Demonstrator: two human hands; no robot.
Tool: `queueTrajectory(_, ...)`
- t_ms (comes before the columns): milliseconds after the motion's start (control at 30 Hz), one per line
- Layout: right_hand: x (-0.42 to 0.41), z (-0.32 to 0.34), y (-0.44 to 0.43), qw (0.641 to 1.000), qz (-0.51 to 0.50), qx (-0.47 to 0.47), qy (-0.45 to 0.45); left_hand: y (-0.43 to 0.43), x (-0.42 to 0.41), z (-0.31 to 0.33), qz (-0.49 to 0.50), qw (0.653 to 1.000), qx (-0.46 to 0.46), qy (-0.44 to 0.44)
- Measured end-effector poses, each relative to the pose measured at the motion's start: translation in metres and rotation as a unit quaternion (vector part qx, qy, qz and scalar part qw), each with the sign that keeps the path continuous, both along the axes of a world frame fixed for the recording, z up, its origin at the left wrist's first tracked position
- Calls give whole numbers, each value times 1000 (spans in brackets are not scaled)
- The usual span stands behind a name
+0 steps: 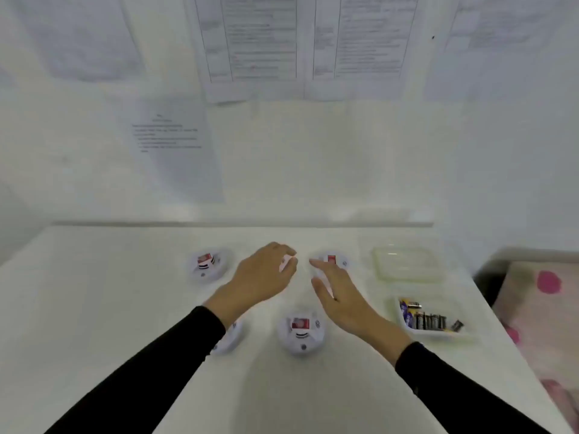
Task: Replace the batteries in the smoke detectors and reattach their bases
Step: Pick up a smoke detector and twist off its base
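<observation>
Filling the upper half is a white wall [313, 170] that is carrying several printed sheets [260, 42]; below it a white table [94, 308] is bearing everything else; off its right edge a cloth with pink spots [539, 308] is showing. Two black sleeves [150, 371] are reaching in from the bottom. The left hand [263, 277] is lying over the middle detector [285, 264] in the far row, its grip curling round the white body. The right hand [341, 299] is hovering just beside it, its grip spread, with straight fingers [319, 265] pointing at the right detector [332, 260] and hiding its near half; whether they are touching it I cannot tell. A clear lid [407, 264] is lying at the far right of the table; nearer, a clear tray [445, 335] is holding batteries [430, 321] side by side. The near detector [301, 333] is sitting between the two forearms, its red label showing; the left detector [207, 264] is sitting apart at the far left, red label up as well; a fifth detector [232, 336] is peeking out from under the left forearm.
</observation>
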State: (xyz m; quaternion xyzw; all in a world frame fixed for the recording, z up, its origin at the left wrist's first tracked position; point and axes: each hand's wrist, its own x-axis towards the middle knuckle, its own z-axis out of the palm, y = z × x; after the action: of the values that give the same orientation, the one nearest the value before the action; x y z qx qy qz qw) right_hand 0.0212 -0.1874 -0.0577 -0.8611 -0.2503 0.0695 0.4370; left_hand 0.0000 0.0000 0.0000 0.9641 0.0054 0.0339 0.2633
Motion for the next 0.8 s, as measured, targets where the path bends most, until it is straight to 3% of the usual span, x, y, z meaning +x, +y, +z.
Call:
queueTrajectory(167, -35, -39, -10, 987, -51, 52, 146, -30, -33, -69, 29, 997, 1, 70)
queueTrajectory(333, -47, -61, -15, 978, -90, 63, 178, -51, -53, -116, 106, 990, -16, 89)
queueTrajectory(433, -52, -65, -12, 977, -78, 63, 188, -57, -57, -130, 113, 993, -28, 11)
queueTrajectory(567, -54, -50, -12, 957, -78, 142, 243, -54, -49, -152, 101, 991, -89, -18)
queueTrajectory(633, -54, -35, -18, 953, -71, 187, 229, -54, -50, -128, 100, 974, -201, -22)
queueTrajectory(667, -54, -28, -22, 954, -64, 205, 208, -54, -50, -117, 103, 949, -299, 4)
queueTrajectory(733, -52, -17, -30, 957, -55, 229, 168, -56, -49, -98, 84, 855, -505, 80)
queueTrajectory(800, -51, -11, -35, 968, -54, 212, 125, -59, -47, -86, 45, 716, -690, 99)
